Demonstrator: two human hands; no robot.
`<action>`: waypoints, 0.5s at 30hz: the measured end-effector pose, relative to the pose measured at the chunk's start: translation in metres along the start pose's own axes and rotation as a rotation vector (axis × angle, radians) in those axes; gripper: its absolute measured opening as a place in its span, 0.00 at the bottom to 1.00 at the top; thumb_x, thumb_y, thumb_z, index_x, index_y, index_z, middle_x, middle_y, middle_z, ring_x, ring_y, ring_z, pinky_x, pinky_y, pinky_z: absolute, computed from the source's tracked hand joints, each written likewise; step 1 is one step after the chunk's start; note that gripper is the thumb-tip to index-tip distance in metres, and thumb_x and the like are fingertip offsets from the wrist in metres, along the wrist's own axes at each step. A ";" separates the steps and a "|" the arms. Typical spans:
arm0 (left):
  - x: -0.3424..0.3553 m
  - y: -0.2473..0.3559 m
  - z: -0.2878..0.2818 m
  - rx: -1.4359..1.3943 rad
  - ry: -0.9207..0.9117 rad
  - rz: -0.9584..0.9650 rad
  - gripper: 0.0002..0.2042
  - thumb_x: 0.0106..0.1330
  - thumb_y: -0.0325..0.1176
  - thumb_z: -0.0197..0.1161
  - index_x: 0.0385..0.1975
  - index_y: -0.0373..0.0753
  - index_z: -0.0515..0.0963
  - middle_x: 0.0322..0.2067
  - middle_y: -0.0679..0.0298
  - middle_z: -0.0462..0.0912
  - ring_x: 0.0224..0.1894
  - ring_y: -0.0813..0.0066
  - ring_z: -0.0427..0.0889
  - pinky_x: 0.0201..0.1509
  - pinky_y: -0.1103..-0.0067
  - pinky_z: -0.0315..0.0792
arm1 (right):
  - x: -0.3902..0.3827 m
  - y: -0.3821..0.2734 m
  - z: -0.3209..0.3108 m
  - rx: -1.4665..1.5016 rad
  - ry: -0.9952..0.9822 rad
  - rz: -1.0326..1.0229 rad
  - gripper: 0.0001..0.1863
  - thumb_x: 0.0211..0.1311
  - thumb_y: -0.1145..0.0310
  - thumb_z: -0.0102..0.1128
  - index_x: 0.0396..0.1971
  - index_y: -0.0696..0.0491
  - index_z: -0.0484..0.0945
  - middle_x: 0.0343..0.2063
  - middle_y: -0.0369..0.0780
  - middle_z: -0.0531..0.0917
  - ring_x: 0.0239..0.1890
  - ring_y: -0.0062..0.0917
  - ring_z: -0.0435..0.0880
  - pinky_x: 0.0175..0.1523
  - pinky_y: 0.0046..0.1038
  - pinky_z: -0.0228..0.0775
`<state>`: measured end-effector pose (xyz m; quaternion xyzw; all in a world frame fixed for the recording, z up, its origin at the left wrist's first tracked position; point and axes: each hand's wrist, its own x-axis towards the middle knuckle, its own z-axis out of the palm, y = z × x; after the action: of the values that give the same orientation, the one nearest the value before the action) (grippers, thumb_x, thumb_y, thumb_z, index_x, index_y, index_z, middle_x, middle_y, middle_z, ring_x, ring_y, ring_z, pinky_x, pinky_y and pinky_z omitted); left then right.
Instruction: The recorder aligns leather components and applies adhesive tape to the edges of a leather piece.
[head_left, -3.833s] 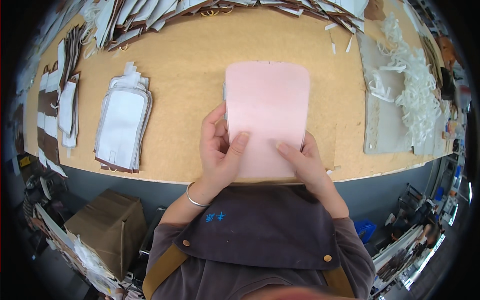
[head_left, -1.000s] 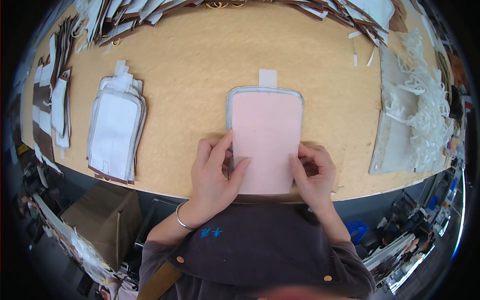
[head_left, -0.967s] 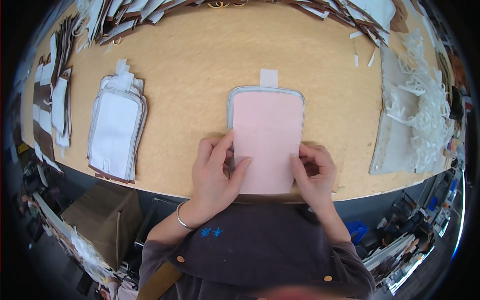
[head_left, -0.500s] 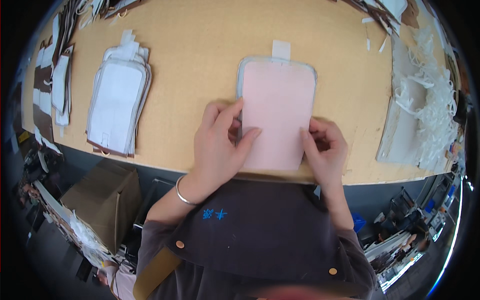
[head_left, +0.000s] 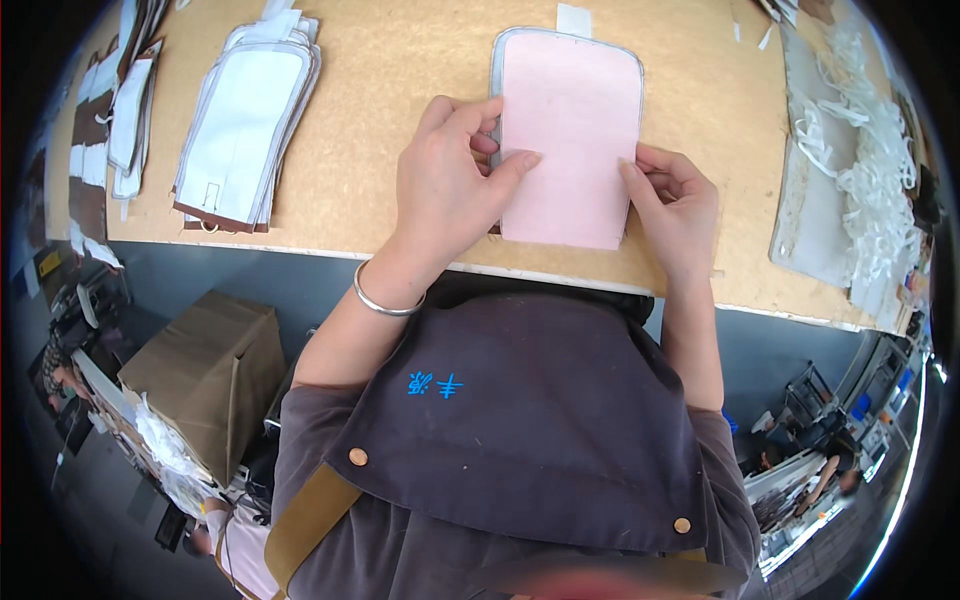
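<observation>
1. The pink panel (head_left: 570, 140) lies on the worktop (head_left: 390, 60), its rounded corners at the far end and its near end close to the worktop's near edge.
2. Under the pink panel is a grey-edged piece (head_left: 496, 80), showing as a thin border along the panel's left and far sides; a pale tab (head_left: 574, 20) juts out beyond the panel's far end.
3. Of the hands, the left hand (head_left: 450, 178) is at the panel's left edge, half open, thumb on the pink face and forefinger tip at the edge; whether it pinches or merely presses, I cannot tell.
4. At the panel's right edge, the right hand (head_left: 682, 205) is half curled, thumb at the edge and fingers bent beside it; I cannot tell whether it grips.
5. Well left of the panel lies a stack of white pieces (head_left: 245, 110) with brown near ends; farther left are brown-and-white pieces (head_left: 92, 130).
6. Well right of the panel is a grey board (head_left: 805, 215) bearing a tangle of white strips (head_left: 872, 165).
</observation>
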<state>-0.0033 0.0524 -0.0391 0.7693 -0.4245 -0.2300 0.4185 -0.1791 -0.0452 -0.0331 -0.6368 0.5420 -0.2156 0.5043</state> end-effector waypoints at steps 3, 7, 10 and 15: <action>-0.001 0.000 0.000 -0.010 -0.006 -0.009 0.21 0.45 0.31 0.70 0.40 0.31 0.75 0.30 0.61 0.73 0.26 0.75 0.78 0.29 0.82 0.74 | 0.000 0.003 -0.001 0.022 -0.004 0.006 0.12 0.50 0.72 0.64 0.34 0.63 0.77 0.23 0.38 0.81 0.24 0.15 0.77 0.28 0.17 0.70; 0.000 -0.001 0.000 -0.025 -0.002 -0.013 0.21 0.46 0.32 0.69 0.40 0.31 0.75 0.31 0.62 0.73 0.27 0.75 0.78 0.30 0.82 0.75 | 0.000 0.004 0.000 0.056 -0.006 -0.009 0.12 0.50 0.72 0.64 0.34 0.63 0.77 0.22 0.38 0.81 0.24 0.15 0.77 0.28 0.17 0.70; 0.000 -0.001 0.001 -0.014 -0.005 -0.012 0.21 0.46 0.32 0.69 0.41 0.31 0.75 0.31 0.62 0.73 0.27 0.75 0.78 0.30 0.82 0.75 | 0.001 0.003 0.000 0.029 0.004 -0.003 0.12 0.50 0.72 0.64 0.34 0.63 0.77 0.22 0.39 0.81 0.24 0.15 0.78 0.28 0.17 0.70; 0.000 0.001 0.001 0.025 -0.014 -0.005 0.21 0.47 0.32 0.69 0.42 0.31 0.75 0.32 0.63 0.73 0.27 0.76 0.78 0.30 0.82 0.75 | 0.002 0.001 -0.001 0.027 -0.006 0.006 0.13 0.50 0.72 0.64 0.34 0.63 0.77 0.23 0.39 0.81 0.24 0.16 0.78 0.29 0.18 0.71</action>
<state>-0.0044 0.0521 -0.0389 0.7739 -0.4283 -0.2309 0.4054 -0.1800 -0.0473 -0.0345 -0.6288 0.5394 -0.2194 0.5153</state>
